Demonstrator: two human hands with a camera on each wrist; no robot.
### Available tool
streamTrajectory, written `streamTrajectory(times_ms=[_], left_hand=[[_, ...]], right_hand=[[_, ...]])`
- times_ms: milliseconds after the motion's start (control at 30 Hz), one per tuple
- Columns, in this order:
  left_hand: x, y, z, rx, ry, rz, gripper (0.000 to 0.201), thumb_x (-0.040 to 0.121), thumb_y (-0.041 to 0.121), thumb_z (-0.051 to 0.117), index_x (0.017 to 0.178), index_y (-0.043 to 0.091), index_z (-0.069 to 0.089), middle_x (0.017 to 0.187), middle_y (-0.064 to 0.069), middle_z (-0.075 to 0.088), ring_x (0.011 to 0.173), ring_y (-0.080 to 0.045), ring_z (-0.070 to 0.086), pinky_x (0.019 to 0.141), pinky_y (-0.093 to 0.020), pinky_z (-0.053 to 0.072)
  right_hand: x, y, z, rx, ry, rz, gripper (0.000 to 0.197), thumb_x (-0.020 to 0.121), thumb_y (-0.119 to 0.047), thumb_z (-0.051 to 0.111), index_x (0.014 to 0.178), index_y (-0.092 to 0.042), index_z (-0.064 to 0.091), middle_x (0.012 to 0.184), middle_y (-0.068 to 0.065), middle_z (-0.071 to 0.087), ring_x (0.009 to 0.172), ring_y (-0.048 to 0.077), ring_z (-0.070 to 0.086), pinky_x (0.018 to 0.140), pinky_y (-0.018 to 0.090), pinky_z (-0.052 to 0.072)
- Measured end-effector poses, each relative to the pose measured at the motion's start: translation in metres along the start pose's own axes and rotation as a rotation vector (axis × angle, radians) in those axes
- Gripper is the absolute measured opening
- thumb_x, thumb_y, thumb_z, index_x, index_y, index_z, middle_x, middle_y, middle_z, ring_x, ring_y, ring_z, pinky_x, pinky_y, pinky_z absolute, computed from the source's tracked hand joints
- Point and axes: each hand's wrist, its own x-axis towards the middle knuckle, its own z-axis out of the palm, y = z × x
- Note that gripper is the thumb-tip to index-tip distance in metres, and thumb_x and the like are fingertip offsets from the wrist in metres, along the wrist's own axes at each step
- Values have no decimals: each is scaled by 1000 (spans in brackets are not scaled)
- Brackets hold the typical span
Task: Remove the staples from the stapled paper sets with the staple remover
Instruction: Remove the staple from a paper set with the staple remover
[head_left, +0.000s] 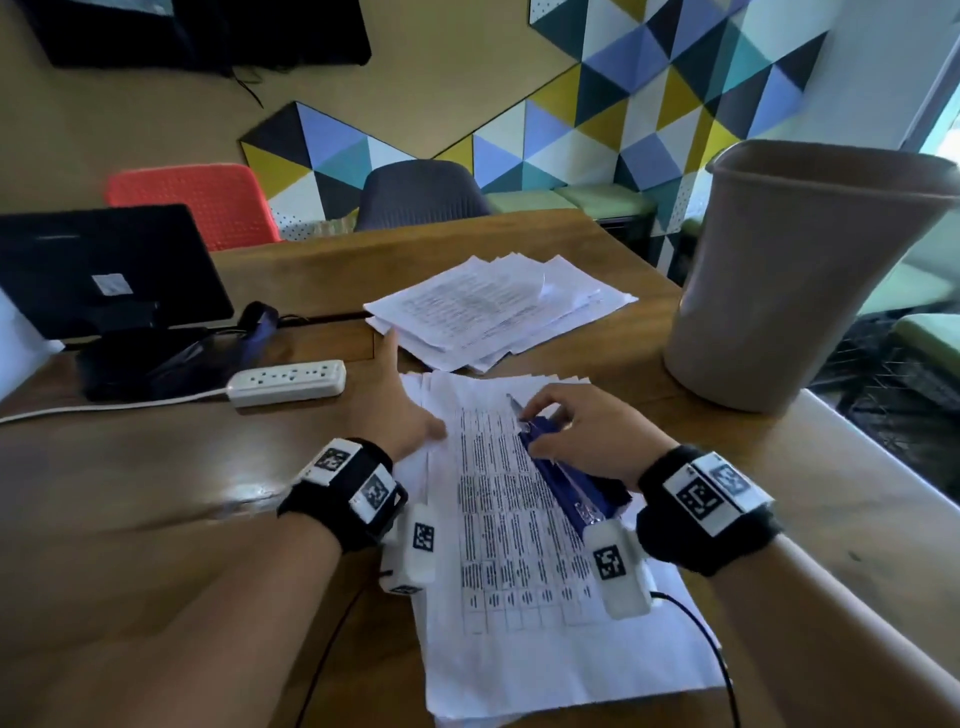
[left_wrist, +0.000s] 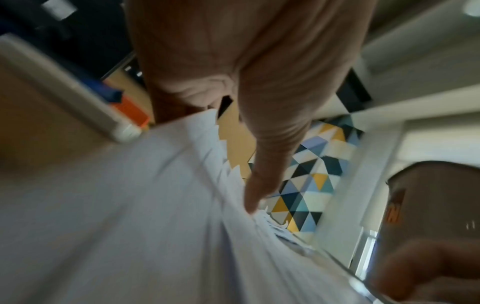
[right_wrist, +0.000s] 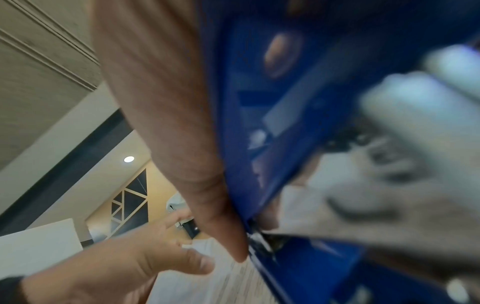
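beside the bin (head_left: 795, 270), her right hand (head_left: 582, 441) grips the blue staple remover (head_left: 561, 478) over the near paper stack (head_left: 519, 571); left hand (head_left: 395, 410) lies flat, fingers straight. behind it a loose pile (head_left: 493, 306) looks done, i'd guess; more remain.

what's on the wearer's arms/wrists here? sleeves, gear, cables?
Forearms bare, no sleeves or gloves. The left hand and right hand each have a black wrist band carrying white blocks printed with black square fiducial markers. A white camera pod hangs under each wrist, trailing a thin black cable.
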Motion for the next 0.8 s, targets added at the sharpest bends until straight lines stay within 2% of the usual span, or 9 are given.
streamTrajectory(times_ms=[33,100,167,233,367,433,500,700,800], left_hand=[[3,3,-2,76,15,51,135,55,22,96,160,36,13,116,1,57,103,-25,61,88,-41,56],[15,10,-4,168,2,106,122,56,30,98,157,31,29,128,-4,65,111,-27,64,91,-41,56],[30,21,-8,274,-53,120,90,57,40,98,137,28,58,127,-3,68,110,-23,65,90,-35,54],[39,34,-12,410,-118,163,64,61,49,94,116,28,68,117,2,67,101,-20,63,84,-32,52],[47,53,-9,633,-296,232,52,73,54,86,114,29,66,118,-3,55,113,-24,57,91,-36,51],[50,57,-9,593,-310,262,26,79,38,84,93,28,65,112,-3,60,105,-24,57,82,-32,48],[51,61,-13,545,-357,292,20,84,27,79,78,26,60,99,0,64,91,-21,56,71,-29,42],[48,63,-26,316,-466,238,23,90,24,73,79,25,53,76,3,52,67,-18,43,64,-30,35],[45,63,-34,183,-464,210,23,92,18,72,81,22,53,67,3,46,58,-16,36,54,-28,27]], right_hand=[[1,3,3,-35,-29,8,24,84,-29,81,103,-38,70,99,-5,66,80,16,65,65,28,56],[3,6,8,-79,-58,17,26,83,-31,83,104,-39,71,99,-7,65,79,11,62,63,24,50],[5,7,10,-87,-53,19,27,81,-32,84,104,-40,71,99,-9,64,79,9,61,60,21,46],[5,6,11,-99,-57,12,28,82,-32,84,106,-39,72,100,-9,64,81,7,61,60,19,45],[3,5,12,-133,-62,-22,28,88,-32,78,115,-36,71,108,-6,62,91,12,61,64,13,43],[0,5,12,-133,-42,-48,29,90,-31,75,118,-36,71,110,-5,65,94,13,62,65,12,41],[-3,3,13,-142,-15,-79,32,91,-29,74,121,-36,71,112,-5,66,96,14,62,69,16,43],[-11,-8,18,-219,54,-194,36,95,-19,64,128,-29,73,124,-3,73,110,21,63,96,31,49],[-17,-12,19,-224,66,-181,34,97,-16,60,126,-26,74,116,2,75,98,24,68,92,35,57]])
